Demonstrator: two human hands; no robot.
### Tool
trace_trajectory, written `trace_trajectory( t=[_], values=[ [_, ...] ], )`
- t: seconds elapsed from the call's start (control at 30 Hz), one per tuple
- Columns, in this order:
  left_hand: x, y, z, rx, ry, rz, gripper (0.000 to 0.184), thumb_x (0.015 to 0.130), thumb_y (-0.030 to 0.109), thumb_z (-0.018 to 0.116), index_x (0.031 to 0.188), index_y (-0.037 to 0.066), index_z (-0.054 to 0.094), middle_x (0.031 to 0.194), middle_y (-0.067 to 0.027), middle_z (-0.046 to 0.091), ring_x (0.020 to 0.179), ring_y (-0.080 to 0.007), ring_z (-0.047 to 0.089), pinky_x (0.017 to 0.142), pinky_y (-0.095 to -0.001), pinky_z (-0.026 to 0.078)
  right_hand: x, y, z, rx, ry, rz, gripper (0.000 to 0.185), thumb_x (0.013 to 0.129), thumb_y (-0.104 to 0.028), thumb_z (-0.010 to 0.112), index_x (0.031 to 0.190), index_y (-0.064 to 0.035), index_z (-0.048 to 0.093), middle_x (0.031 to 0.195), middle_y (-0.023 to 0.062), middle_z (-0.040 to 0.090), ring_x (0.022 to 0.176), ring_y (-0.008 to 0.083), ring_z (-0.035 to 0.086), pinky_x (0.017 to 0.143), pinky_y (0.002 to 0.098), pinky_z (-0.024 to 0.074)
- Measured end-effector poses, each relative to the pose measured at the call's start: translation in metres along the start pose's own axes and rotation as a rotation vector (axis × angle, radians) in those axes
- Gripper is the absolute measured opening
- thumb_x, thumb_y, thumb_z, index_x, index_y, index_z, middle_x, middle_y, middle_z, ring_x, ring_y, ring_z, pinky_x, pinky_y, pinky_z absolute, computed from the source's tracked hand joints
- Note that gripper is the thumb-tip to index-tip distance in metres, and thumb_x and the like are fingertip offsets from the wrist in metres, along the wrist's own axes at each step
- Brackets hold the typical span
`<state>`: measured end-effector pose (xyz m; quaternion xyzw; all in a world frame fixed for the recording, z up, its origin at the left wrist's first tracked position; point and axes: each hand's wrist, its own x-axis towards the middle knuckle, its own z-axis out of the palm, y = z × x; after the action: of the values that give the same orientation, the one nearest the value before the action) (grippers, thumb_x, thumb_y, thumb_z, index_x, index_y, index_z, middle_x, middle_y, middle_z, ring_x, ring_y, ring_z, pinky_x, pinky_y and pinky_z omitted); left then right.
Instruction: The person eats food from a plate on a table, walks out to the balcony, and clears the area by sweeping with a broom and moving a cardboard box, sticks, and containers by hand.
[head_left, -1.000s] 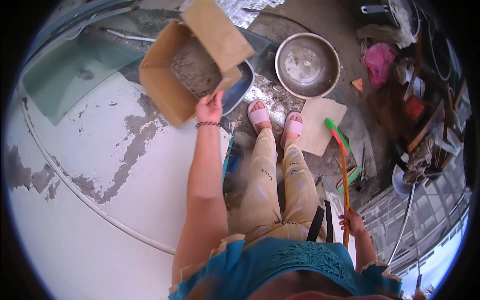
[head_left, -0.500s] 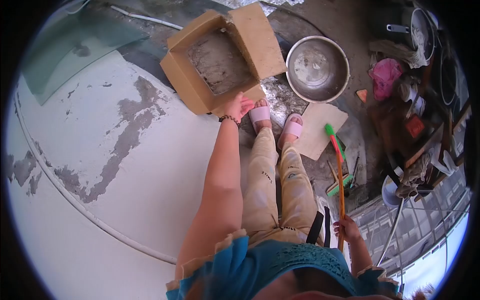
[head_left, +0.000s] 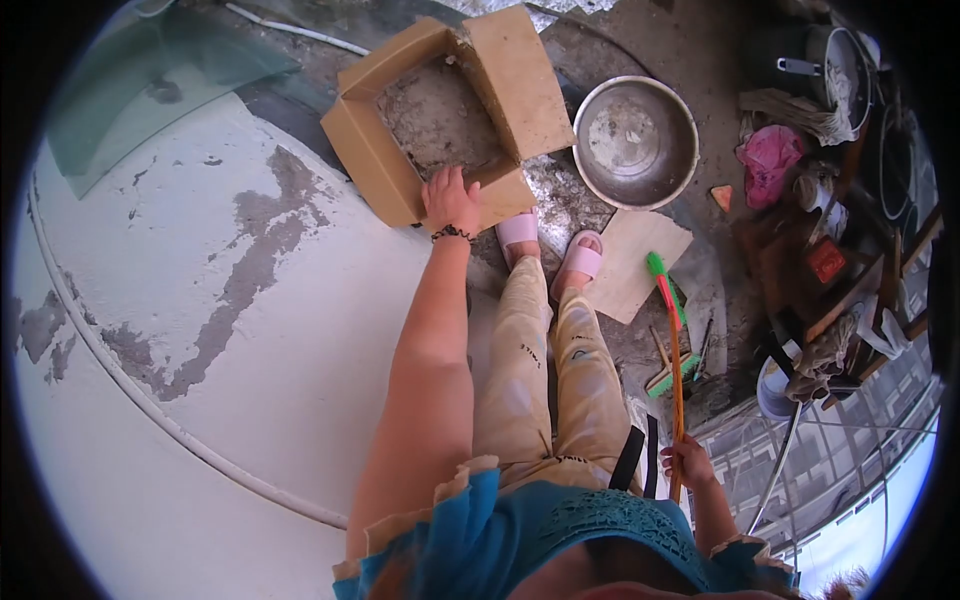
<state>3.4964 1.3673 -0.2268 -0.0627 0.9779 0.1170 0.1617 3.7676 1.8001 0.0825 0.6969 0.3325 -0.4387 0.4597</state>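
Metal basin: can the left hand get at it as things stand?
Probably yes, once the left hand leaves the near edge of the cardboard box. The metal basin is uncovered; the box's raised flap reaches close to its rim, but the side nearer the pink sandals looks free.

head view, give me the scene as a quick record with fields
left hand: at the near edge of the cardboard box, grip unclear
right hand: around a long orange handle
box: open, dirty grey inside
metal basin: right of the box, stained inside
footwear: pink slippers
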Motion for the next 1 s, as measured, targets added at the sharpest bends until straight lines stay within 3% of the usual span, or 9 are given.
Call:
trace_trajectory(
  t=[0.03,0.13,0.23,0.47,0.67,0.7,0.83,0.87,1.0],
  values=[
    [-0.001,-0.007,-0.001,0.035,-0.009,0.058,0.046,0.08,0.032,0.055,0.116,0.005,0.047,0.115,-0.014,0.053,0.109,-0.0298,0.046,0.09,-0.0387,0.038,0.001,0.001,-0.001,-0.005,-0.003,0.001,0.022,0.082,-0.006,0.041,0.104,-0.0077,0.036,0.078,0.0139,0.054,0.054,0.0226,0.054,0.041,0.0328,0.0446],
    [0.01,-0.02,-0.007,-0.209,-0.635,-0.054,0.048,0.084,0.037,0.048,0.121,0.005,0.044,0.116,-0.0176,0.052,0.107,-0.0329,0.049,0.088,-0.0411,0.039,0.006,0.002,-0.002,-0.023,0.0,0.019,0.022,0.082,-0.006,0.04,0.104,-0.0077,0.036,0.077,0.0135,0.054,0.054,0.0219,0.055,0.041,0.033,0.0449],
    [0.011,-0.031,0.012,-0.238,-0.526,0.128,0.044,0.087,0.036,0.045,0.118,0.005,0.045,0.109,-0.0205,0.054,0.1,-0.0352,0.052,0.085,-0.0435,0.041,0.004,-0.001,0.001,-0.041,0.0,0.014,0.022,0.083,-0.007,0.041,0.104,-0.0071,0.036,0.076,0.0133,0.054,0.053,0.0211,0.055,0.041,0.0331,0.0455],
    [0.013,-0.014,0.02,0.024,-0.524,-0.071,0.033,0.089,0.033,0.041,0.101,0.006,0.054,0.092,-0.0209,0.06,0.087,-0.0356,0.057,0.075,-0.0451,0.044,0.006,-0.003,0.005,-0.093,0.046,0.036,0.021,0.084,-0.009,0.04,0.104,-0.0083,0.036,0.075,0.0136,0.054,0.05,0.0202,0.054,0.04,0.033,0.0443],
    [0.013,-0.012,0.011,-0.031,-0.33,-0.228,0.034,0.088,0.035,0.042,0.087,0.005,0.058,0.085,-0.0187,0.062,0.082,-0.0364,0.059,0.072,-0.0453,0.046,0.009,0.0,-0.003,-0.074,0.039,0.003,0.021,0.085,-0.009,0.04,0.105,-0.0074,0.036,0.074,0.0134,0.055,0.049,0.0196,0.053,0.039,0.0328,0.044],
    [0.012,-0.013,0.009,-0.088,-0.281,-0.265,0.036,0.088,0.037,0.042,0.089,0.005,0.058,0.085,-0.019,0.062,0.083,-0.0358,0.059,0.072,-0.0446,0.046,0.007,0.0,-0.002,-0.08,0.044,0.006,0.021,0.085,-0.01,0.04,0.105,-0.0072,0.036,0.074,0.0134,0.055,0.049,0.0196,0.054,0.039,0.0326,0.0442],
    [0.015,0.005,0.016,0.005,-0.405,-0.212,0.036,0.089,0.038,0.041,0.091,0.006,0.058,0.092,-0.0182,0.061,0.086,-0.0361,0.059,0.073,-0.0443,0.046,0.01,0.0,0.002,-0.11,0.051,0.023,0.02,0.084,-0.01,0.04,0.104,-0.0063,0.037,0.073,0.0133,0.055,0.05,0.0196,0.054,0.04,0.0323,0.0447],
    [0.017,0.017,0.021,0.015,-0.48,-0.292,0.041,0.089,0.039,0.037,0.095,0.003,0.055,0.095,-0.0202,0.06,0.09,-0.0367,0.056,0.076,-0.045,0.044,0.013,0.0,0.001,-0.114,0.057,0.023,0.02,0.084,-0.01,0.04,0.104,-0.0061,0.037,0.073,0.0133,0.055,0.05,0.0196,0.054,0.04,0.0322,0.0449],
    [0.008,0.025,0.025,-0.062,-0.457,-0.319,0.037,0.087,0.036,0.046,0.103,0.003,0.052,0.101,-0.022,0.057,0.096,-0.0357,0.054,0.081,-0.0434,0.043,0.009,0.0,0.001,-0.11,0.039,-0.007,0.017,0.084,-0.01,0.042,0.1,-0.0054,0.037,0.073,0.0134,0.055,0.052,0.0198,0.055,0.04,0.0329,0.0452]
  ],
)
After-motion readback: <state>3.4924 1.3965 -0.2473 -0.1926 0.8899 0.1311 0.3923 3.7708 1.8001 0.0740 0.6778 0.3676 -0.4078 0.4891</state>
